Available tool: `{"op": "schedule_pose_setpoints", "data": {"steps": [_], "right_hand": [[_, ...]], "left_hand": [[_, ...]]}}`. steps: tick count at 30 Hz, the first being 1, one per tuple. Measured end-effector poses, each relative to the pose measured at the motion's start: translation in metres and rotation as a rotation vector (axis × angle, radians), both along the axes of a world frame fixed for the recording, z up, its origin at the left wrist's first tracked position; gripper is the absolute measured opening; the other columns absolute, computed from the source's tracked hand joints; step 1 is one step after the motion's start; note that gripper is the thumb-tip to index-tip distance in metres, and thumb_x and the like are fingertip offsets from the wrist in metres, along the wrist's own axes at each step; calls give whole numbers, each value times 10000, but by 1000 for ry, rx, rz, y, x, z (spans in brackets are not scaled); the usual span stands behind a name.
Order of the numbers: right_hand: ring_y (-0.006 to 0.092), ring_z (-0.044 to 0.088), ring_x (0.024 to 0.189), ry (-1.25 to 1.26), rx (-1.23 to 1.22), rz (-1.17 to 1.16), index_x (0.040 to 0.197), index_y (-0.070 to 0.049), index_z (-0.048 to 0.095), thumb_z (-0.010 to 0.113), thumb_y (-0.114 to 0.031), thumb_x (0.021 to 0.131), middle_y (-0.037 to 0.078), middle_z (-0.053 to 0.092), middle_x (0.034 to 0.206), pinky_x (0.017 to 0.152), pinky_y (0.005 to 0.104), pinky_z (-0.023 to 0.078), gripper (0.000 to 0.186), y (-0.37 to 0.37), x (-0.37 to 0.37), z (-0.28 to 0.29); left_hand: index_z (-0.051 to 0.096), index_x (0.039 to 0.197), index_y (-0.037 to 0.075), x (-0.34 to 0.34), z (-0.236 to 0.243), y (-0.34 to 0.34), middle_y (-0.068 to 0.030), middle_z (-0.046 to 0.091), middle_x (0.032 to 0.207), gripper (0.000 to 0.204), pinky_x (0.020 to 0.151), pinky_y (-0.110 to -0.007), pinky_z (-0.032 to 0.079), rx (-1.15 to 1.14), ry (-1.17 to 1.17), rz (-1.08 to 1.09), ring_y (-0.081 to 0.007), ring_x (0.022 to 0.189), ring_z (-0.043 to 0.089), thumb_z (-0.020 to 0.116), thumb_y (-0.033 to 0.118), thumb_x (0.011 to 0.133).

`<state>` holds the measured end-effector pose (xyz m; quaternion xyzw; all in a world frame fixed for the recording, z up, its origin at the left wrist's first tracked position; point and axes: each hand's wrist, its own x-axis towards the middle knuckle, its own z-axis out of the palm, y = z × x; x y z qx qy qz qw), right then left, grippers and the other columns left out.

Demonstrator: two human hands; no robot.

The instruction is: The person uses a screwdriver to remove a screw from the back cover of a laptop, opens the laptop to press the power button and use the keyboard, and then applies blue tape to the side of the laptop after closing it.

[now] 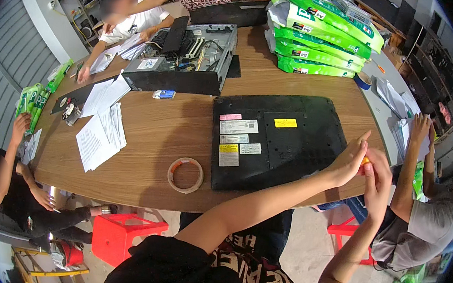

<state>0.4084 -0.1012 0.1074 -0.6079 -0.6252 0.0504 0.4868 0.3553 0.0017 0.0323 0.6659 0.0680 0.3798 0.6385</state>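
My left hand (350, 159) is over the right edge of a black laptop (292, 148) that lies underside up, with several labels on it. The visible fingers of this hand are stretched out. Close against it, my right hand (379, 182) has its fingers curled around a small orange piece (366, 160). Most of that piece is hidden between the two hands, so its kind does not show. A roll of tape (200, 178) lies flat on the wooden table (150, 186), left of the laptop's near corner.
Beyond the laptop stands an opened desktop computer case (175, 78), with a small blue-and-white packet (164, 94) before it. Green paper packs (319, 49) are stacked at the far right. Loose printed sheets (99, 139) lie left. Several people sit around; a red stool (123, 235) stands below.
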Motion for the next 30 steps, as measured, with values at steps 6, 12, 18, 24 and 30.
{"op": "schedule_pose_setpoints", "data": {"steps": [6, 12, 18, 24, 30], "right_hand": [[163, 513, 562, -342, -124, -277, 809, 27, 596, 632, -130, 835, 120, 558, 696, 535, 278, 401, 163, 0, 24, 5], [325, 562, 596, -502, -368, -611, 687, -18, 591, 595, -332, 861, 198, 554, 664, 517, 357, 404, 359, 7, 3, 9], [268, 605, 820, -175, 39, -120, 990, 17, 606, 559, -108, 862, 188, 617, 970, 718, 329, 475, 184, 11, -31, 24], [266, 565, 835, -433, -128, -139, 922, 49, 558, 554, 56, 793, 144, 562, 866, 786, 323, 441, 129, 2, -1, 24], [299, 498, 640, -637, -238, -191, 802, 46, 513, 547, -172, 911, 185, 471, 722, 603, 367, 408, 247, 12, 28, 7]], "left_hand": [[444, 1230, -27, -32, 17, -5, -145, 583, 1056, 472, 881, -294, 439, -34, 41, -122, -175, 990, 562, 383, 374, 989], [523, 992, -56, -38, -4, -21, -163, 617, 899, 235, 740, -349, 498, 170, -154, 132, -253, 855, 638, 614, -13, 780], [574, 889, -37, -41, -10, 1, -181, 590, 821, 169, 655, -380, 479, 241, -153, 293, -329, 762, 617, 655, 2, 746], [570, 788, -10, -37, -17, 9, -203, 574, 716, 141, 610, -446, 448, 437, -17, 175, -390, 682, 584, 586, 128, 815], [554, 811, 22, -32, -24, -5, -108, 620, 770, 309, 515, -366, 447, 166, -205, 261, -273, 582, 606, 751, 123, 595]]}}
